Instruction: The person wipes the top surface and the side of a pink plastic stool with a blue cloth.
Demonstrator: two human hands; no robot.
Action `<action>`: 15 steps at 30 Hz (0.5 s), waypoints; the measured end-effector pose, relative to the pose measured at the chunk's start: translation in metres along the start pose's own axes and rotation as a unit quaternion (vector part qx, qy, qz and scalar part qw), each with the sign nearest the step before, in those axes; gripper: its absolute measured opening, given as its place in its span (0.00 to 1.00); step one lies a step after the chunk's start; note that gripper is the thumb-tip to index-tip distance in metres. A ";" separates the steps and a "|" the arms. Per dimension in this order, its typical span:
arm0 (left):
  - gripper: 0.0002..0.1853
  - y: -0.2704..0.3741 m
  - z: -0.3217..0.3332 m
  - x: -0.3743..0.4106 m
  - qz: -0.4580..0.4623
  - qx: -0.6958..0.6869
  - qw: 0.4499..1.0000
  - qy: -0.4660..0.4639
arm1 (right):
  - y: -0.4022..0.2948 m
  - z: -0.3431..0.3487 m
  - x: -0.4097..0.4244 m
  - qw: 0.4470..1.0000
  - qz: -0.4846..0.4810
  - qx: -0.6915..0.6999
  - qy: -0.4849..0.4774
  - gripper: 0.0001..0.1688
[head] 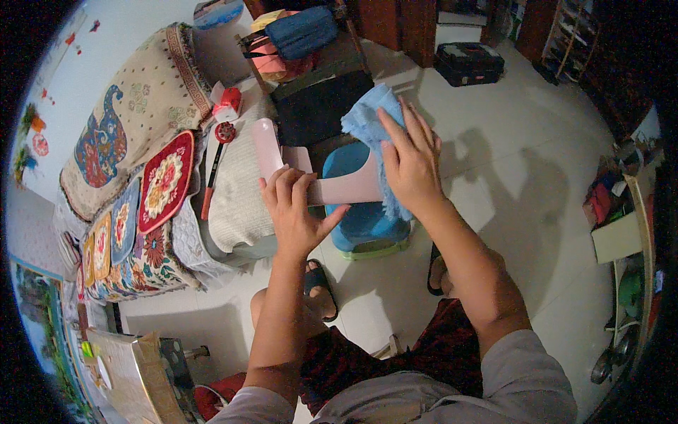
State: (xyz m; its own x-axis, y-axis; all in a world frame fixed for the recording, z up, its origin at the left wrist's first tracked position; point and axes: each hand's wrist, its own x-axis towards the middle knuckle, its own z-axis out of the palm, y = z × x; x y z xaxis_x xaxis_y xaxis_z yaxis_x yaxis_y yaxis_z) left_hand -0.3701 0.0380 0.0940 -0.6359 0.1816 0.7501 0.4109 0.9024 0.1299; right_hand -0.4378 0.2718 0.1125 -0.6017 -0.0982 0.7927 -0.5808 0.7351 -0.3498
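Note:
Over a blue plastic tub (365,230) with a green base, a pale pink plastic part (347,188) is held up, its edge curved. My left hand (296,217) grips it near the middle, fingers over the top and thumb stretched out to the right. Another pink arm of plastic (267,140) rises behind those fingers; how the pieces join is hidden. My right hand (416,164) presses a light blue cloth (371,108) around the part's right end. The cloth hangs down below that end and covers it.
At left, a sofa armrest under a cream knitted cover (238,196) bears a red-headed massage hammer (216,159) and a red-and-white packet (228,103). Clothes hang on a chair (312,100) ahead. A black case (469,63) sits on the tiled floor.

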 end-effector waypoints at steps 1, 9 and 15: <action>0.41 -0.001 0.000 -0.001 0.002 -0.003 1.000 0.003 | 0.006 0.000 0.002 1.000 -0.003 0.013 0.011 0.31; 0.43 -0.007 -0.001 -0.004 0.024 -0.025 0.999 0.016 | 0.022 0.001 0.009 0.992 0.067 0.108 0.025 0.30; 0.44 -0.010 0.001 -0.005 0.028 -0.038 0.999 0.024 | 0.021 0.003 0.007 0.970 0.146 0.196 -0.004 0.30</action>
State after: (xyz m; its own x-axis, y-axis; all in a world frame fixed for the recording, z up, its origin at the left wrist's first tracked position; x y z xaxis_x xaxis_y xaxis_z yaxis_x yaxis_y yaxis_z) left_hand -0.3719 0.0285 0.0883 -0.5797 0.2107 0.7871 0.4942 0.8590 0.1340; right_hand -0.4561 0.2846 0.1093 -0.7744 0.0695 0.6288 -0.5487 0.4209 -0.7223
